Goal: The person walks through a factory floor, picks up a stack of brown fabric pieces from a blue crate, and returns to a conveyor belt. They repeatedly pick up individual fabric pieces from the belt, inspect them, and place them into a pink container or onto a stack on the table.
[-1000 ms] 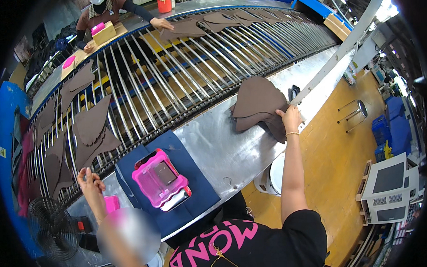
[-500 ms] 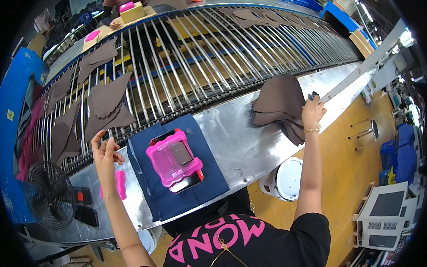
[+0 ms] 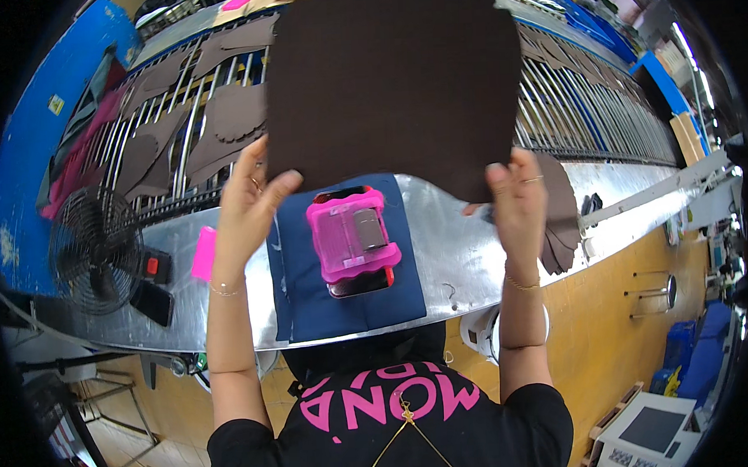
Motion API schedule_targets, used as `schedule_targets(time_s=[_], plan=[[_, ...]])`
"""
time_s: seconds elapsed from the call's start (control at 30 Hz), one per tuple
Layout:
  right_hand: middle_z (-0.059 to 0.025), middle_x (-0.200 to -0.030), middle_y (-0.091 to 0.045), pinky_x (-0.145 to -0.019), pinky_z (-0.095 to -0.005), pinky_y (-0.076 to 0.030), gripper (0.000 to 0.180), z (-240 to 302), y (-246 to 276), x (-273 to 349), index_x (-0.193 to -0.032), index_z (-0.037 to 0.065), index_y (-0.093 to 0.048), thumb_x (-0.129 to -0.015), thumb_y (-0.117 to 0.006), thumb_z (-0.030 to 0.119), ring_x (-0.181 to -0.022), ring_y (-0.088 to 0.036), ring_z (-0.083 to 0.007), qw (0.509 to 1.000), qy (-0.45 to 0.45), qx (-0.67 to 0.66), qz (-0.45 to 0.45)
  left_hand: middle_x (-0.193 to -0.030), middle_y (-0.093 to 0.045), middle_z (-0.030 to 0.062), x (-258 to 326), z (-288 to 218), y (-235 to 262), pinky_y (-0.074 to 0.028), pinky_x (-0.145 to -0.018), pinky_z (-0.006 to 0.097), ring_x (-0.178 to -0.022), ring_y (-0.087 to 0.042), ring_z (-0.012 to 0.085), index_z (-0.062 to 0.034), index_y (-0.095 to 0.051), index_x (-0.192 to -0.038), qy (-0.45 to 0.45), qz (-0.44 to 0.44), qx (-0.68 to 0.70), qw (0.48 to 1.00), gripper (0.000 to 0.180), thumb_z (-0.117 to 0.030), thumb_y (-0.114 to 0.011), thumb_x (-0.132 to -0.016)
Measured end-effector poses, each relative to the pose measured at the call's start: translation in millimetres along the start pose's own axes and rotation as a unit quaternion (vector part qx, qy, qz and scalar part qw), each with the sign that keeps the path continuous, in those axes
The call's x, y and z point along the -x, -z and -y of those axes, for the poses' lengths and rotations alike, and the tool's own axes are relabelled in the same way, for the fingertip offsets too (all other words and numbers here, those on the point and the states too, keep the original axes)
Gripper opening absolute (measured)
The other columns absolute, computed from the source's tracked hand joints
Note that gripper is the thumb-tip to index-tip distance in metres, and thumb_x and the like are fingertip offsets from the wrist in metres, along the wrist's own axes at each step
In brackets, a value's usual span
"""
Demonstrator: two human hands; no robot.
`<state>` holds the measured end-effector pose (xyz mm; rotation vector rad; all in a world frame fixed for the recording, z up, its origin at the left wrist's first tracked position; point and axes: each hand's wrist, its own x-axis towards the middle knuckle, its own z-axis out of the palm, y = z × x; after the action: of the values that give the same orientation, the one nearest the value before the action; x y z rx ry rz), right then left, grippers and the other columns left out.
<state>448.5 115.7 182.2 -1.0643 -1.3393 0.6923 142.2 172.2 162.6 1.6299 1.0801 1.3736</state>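
Note:
A large dark brown cut leather piece [image 3: 393, 85] is raised close to the camera, hiding much of the conveyor behind it. My left hand [image 3: 249, 209] grips its lower left edge and my right hand [image 3: 517, 204] grips its lower right edge. Below it, on a navy blue pad [image 3: 310, 277], lies a pink boxy tool [image 3: 353, 234] on top of a dark phone. A stack of similar brown pieces [image 3: 559, 219] sits on the metal table to the right of my right hand.
A roller conveyor [image 3: 592, 119] carries several brown cut pieces [image 3: 222, 123]. The shiny metal table [image 3: 449, 255] holds a small black fan [image 3: 94, 251] and a pink card [image 3: 203, 253] at left. A white bucket [image 3: 485, 337] stands on the yellow floor.
Both hands came together and lifted a brown piece up in front of the camera. Earlier my right hand rested on the stack at right and my left hand was near the conveyor.

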Motion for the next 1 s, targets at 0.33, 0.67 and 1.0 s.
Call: schedule_targets(time_s=[0.33, 0.67, 1.0], plan=[[-0.0117, -0.069, -0.059, -0.073, -0.0359, -0.046, 0.016, -43, -77, 14, -0.092, 0.003, -0.061, -0.080, -0.069, 0.009, -0.076, -0.054, -0.0294, 0.971, 0.051, 0.109, 0.206, -0.081, -0.063, 0.0031, 51, -45, 97, -0.043, -0.050, 0.017, -0.062, -0.063, 0.0095, 0.0022, -0.060, -0.097, 0.015, -0.065, -0.156, 0.986, 0.014, -0.010, -0.060, -0.091], [-0.0121, -0.073, -0.063, -0.087, -0.0391, -0.040, 0.010, -81, -7, 30, -0.086, 0.004, -0.067, -0.076, -0.069, 0.003, -0.079, -0.055, -0.0306, 0.944, 0.117, 0.241, 0.193, -0.074, -0.057, 0.0106, 48, -26, 47, -0.045, -0.049, 0.029, -0.056, -0.062, 0.0192, 0.0010, -0.061, -0.094, 0.078, 0.114, -0.259, 0.956, 0.011, -0.003, -0.062, -0.084], [-0.0058, -0.077, -0.065, -0.065, -0.0245, -0.045, 0.007, -94, 136, 88, -0.090, -0.001, -0.067, -0.083, -0.066, 0.000, -0.072, -0.056, -0.0100, 0.968, -0.063, 0.239, -0.051, -0.085, -0.056, 0.0064, 2, -10, -68, -0.048, -0.056, 0.039, -0.065, -0.060, 0.0285, -0.0082, -0.066, -0.082, -0.187, 0.287, -0.298, 0.891, 0.013, -0.020, -0.070, -0.078]])
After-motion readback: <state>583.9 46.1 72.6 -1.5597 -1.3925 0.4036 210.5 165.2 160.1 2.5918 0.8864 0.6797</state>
